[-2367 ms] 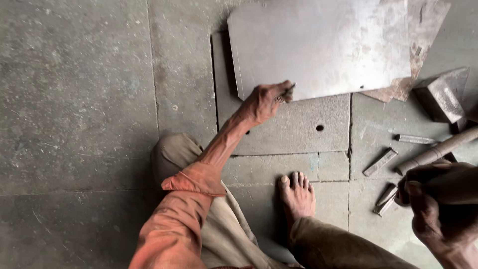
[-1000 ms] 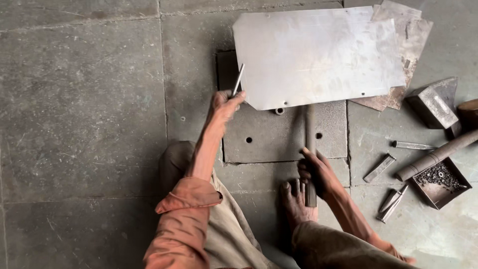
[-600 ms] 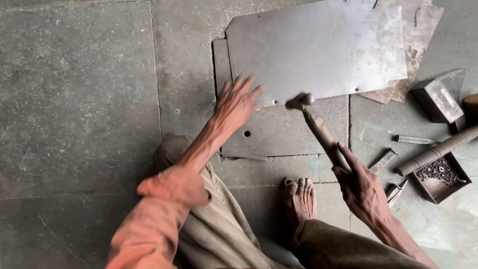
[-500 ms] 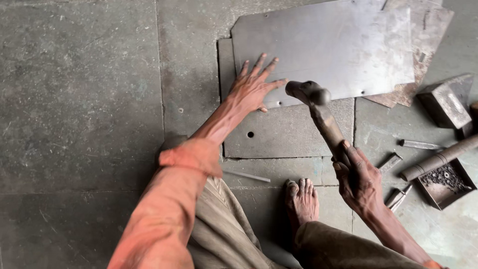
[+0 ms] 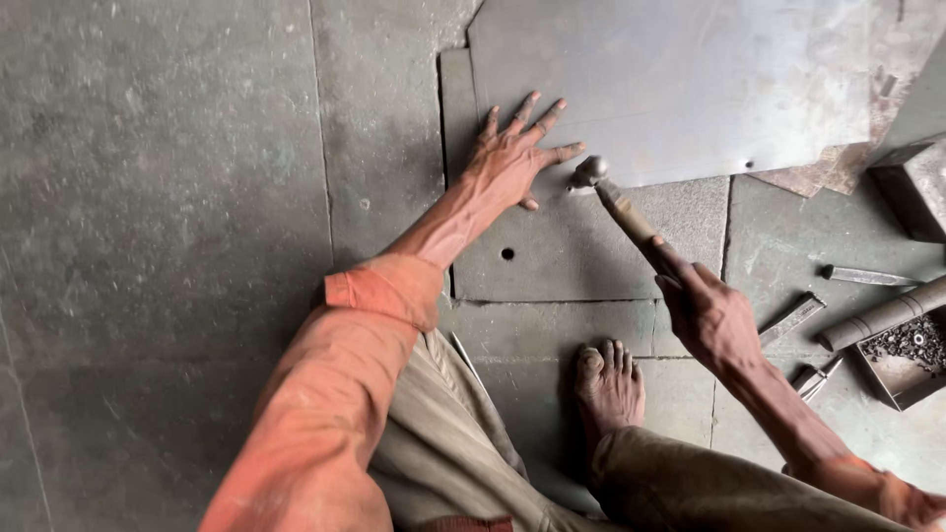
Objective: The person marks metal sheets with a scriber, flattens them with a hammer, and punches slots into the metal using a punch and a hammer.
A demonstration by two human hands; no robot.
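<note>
The left hand (image 5: 512, 163) lies flat with its fingers (image 5: 527, 106) spread wide, gripping nothing — the fingertips press on the near edge of the metal sheet (image 5: 680, 79), the palm on the stone slab (image 5: 581, 236) beneath it. The thumb points right, toward the hammer head (image 5: 589, 172), which sits just beside it, close to the sheet's lower edge (whether it touches the metal cannot be told).

The right hand (image 5: 709, 315) is closed around the wooden handle of the hammer (image 5: 626, 212), fingers wrapped fully, the shaft running up and left from the fist to the head.

Outward from the hands: a small round hole (image 5: 506, 253) shows in the slab below the left wrist, and a bare foot (image 5: 609, 386) rests on the stone floor (image 5: 177, 197) between the two arms. To the right of the right hand lie a chisel (image 5: 790, 318), a thin punch (image 5: 867, 277), a rolled tube (image 5: 882, 313) and a small tray of dark bits (image 5: 902, 360) — all well apart from the sheet. A dark metal block (image 5: 912, 182) stands by the sheet's right corner.
</note>
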